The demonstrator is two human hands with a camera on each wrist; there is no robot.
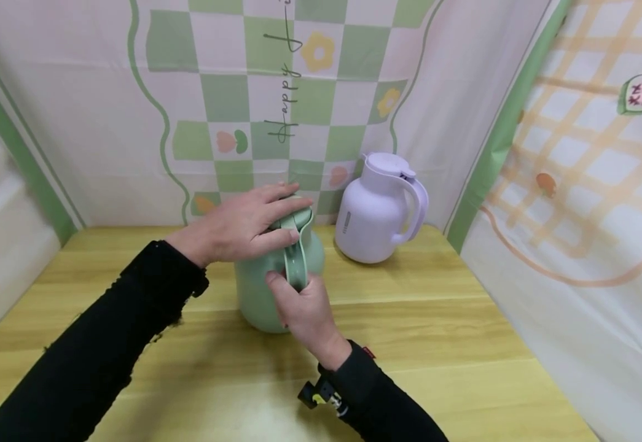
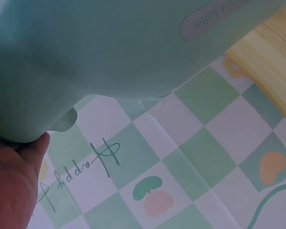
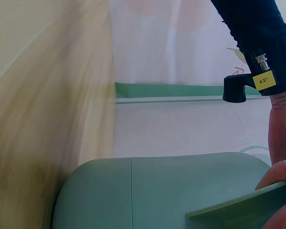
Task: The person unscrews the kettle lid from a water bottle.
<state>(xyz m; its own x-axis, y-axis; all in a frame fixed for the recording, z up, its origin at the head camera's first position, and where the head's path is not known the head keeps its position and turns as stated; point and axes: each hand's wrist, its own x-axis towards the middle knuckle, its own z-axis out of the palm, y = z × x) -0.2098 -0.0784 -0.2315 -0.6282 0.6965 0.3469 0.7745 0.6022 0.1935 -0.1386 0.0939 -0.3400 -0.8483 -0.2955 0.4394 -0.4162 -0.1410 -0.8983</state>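
A green thermos jug (image 1: 262,301) stands upright on the wooden table, its handle (image 1: 297,270) turned toward me. My left hand (image 1: 238,224) rests palm down across the lid (image 1: 301,217), fingers straight and spread, thumb along the near side. Lower down, my right hand (image 1: 311,313) grips the handle, with the thumb on its left side. In the left wrist view the jug's body (image 2: 95,52) fills the top, and fingertips of the left hand (image 2: 12,186) lie at the lid's edge beside the spout (image 2: 65,121). The right wrist view shows the jug's side (image 3: 157,186) and part of its handle (image 3: 243,206).
A lilac thermos jug (image 1: 373,215) with its lid on stands behind and right of the green one, near the back edge. The wooden table (image 1: 409,344) meets a checked cloth backdrop (image 1: 223,98). Cloth walls (image 1: 586,202) rise at both sides.
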